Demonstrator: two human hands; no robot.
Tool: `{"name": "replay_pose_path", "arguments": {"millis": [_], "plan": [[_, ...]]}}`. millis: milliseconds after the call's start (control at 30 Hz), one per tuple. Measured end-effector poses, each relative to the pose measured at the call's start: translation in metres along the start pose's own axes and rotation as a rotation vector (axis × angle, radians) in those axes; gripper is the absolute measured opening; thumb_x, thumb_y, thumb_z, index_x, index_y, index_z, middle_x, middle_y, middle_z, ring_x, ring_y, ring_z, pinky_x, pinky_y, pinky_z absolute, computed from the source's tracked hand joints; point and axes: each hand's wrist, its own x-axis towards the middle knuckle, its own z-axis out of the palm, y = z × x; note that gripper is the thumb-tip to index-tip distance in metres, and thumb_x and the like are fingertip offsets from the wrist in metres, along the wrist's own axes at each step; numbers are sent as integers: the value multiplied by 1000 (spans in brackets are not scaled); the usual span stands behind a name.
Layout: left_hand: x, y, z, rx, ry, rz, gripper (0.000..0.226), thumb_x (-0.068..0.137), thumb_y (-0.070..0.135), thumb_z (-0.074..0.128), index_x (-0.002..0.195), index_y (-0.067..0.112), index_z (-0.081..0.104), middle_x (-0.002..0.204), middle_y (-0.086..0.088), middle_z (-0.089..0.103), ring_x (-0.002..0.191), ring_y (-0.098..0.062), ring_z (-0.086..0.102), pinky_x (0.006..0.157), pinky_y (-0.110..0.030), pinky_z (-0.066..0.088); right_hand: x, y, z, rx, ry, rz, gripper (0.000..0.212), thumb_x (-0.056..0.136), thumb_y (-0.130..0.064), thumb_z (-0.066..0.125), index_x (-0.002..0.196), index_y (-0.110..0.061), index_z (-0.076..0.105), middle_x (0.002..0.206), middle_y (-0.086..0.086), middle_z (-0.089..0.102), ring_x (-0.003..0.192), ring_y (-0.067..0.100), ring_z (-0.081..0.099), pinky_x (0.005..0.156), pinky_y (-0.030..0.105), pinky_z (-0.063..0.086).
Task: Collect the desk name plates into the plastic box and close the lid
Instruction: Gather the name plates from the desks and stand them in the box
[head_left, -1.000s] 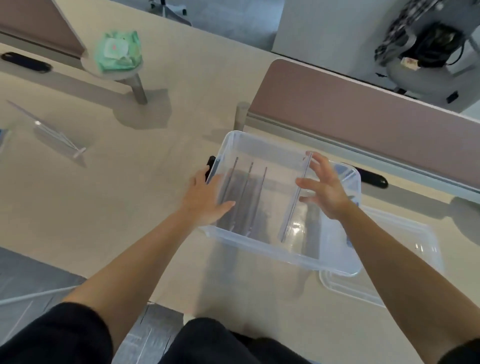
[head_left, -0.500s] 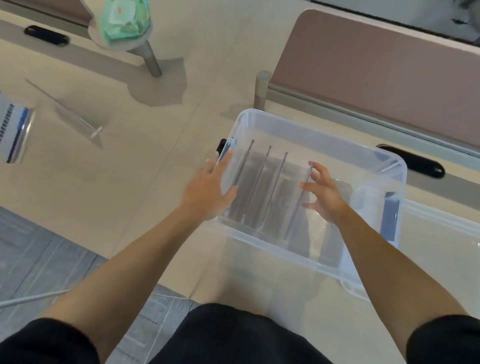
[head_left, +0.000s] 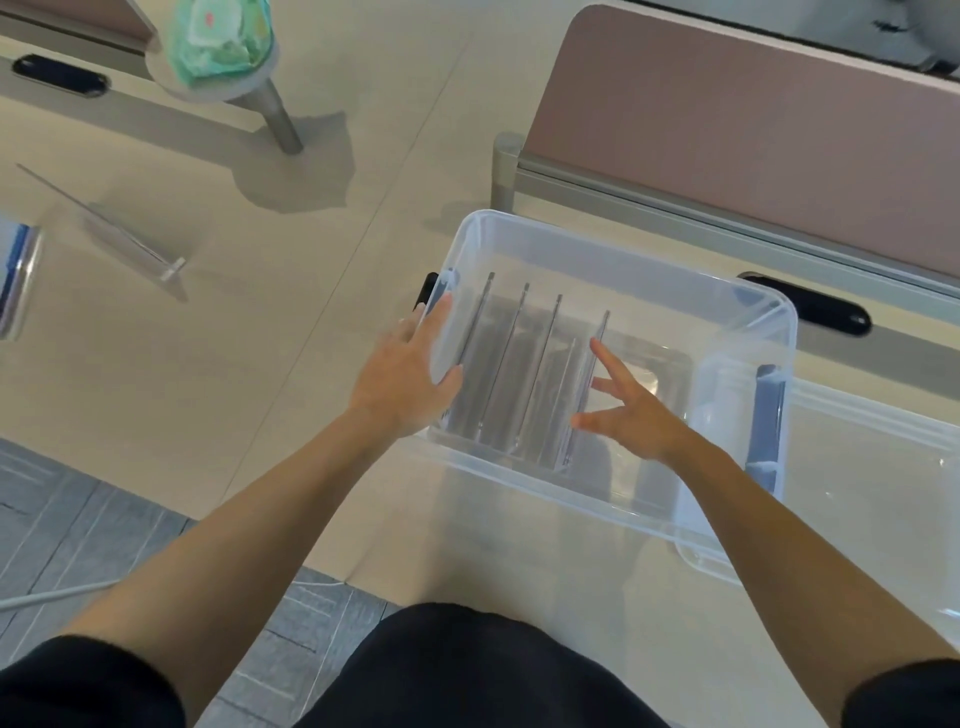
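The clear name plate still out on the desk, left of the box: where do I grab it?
Take the name plate by its raised top edge, coming from above with thumb and fingers pinching the sloped panel near mid-length. It stands tilted on a narrow foot, so the upper edge is the free, reachable part. The left hand, now resting on the plastic box wall, is nearer.

The left hand (head_left: 402, 382) presses against the plastic box (head_left: 613, 260), its fingertips seen only as a blur through the cloudy wall. The clear name plates (head_left: 540, 364) inside show mostly as thin edges; any lettering on them cannot be read. The lid (head_left: 883, 493), lying on the tabletop (head_left: 208, 389) partly under the box, runs out of the picture at the right edge. A blue-edged name plate (head_left: 15, 280) is cut off at the left edge, and the green packet (head_left: 223, 36) on a small round stand is cropped by the top edge, its print too blurred to read.
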Motion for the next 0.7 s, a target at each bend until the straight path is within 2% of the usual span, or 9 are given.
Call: {"name": "replay_pose_path", "arguments": {"millis": [67, 133, 233, 333, 400, 500, 633, 700], "plan": [[0, 0, 0, -8, 0, -6, 81, 92, 39, 57, 155, 37, 6, 150, -3, 37, 134, -28, 37, 105, -40, 36, 4, -1, 2, -29, 9, 9, 108, 67, -46, 81, 148, -62, 11, 162, -2, 26, 102, -1, 58, 103, 48, 50], [0, -1, 1, -9, 3, -8, 81, 91, 39, 57, 154, 38, 7, 149, -2, 38, 133, -27, 37, 105, -41, 38, 6, -3, 4, -43, 10, 14, 108, 67, -48, 80, 148, -62, 9, 162, -2, 27, 100, 3, 58, 104, 53, 47], [0, -1, 1, -19, 3, -9, 80, 91, 38, 57, 154, 38, 8, 149, 0, 39, 131, -27, 39, 105, -42, 40, 8, -3, 6, -47, 15, 3, 109, 66, -49, 79, 148, -62, 9, 162, -1, 27, 99, 7, 61, 103, 54, 49], [0, -2, 1, -21, 4, -9, 80, 91, 39, 56, 154, 38, 7, 152, 0, 37, 132, -27, 39, 106, -44, 40, 10, -3, 6, -43, 3, -1, 109, 66, -49, 81, 147, -64, 9, 162, 0, 27, 110, 14, 61, 102, 53, 50], [0, -3, 2, -26, 1, -9, 80, 91, 39, 56, 154, 39, 7, 152, 0, 37, 131, -27, 40, 106, -45, 40, 10, -4, 8, -45, 1, -18, 109, 67, -49, 80, 149, -61, 10, 163, -3, 24, 121, 20, 58, 102, 50, 51], [0, -4, 3, -32, -3, -13, 80, 90, 39, 56, 153, 41, 7, 150, 0, 39, 127, -28, 42, 104, -46, 42, 9, -7, 12, -42, 18, -33, 108, 69, -45, 79, 151, -55, 10, 163, -2, 24, 114, 12, 59, 99, 40, 53], [1, -4, 3, -32, 3, -11, 79, 91, 38, 56, 153, 40, 7, 150, -1, 40, 127, -28, 43, 105, -47, 41, 9, -8, 15, -26, 29, -56, 107, 69, -41, 78, 152, -51, 11, 164, -5, 20, 137, 22, 47, 89, 24, 54], [1, -4, 3, -25, 3, -9, 80, 91, 39, 56, 153, 41, 5, 151, -1, 39, 128, -28, 42, 105, -47, 41, 9, -8, 15, -35, 32, -57, 107, 70, -42, 77, 153, -49, 11, 165, -6, 17, 138, 20, 45, 88, 21, 52]]}}
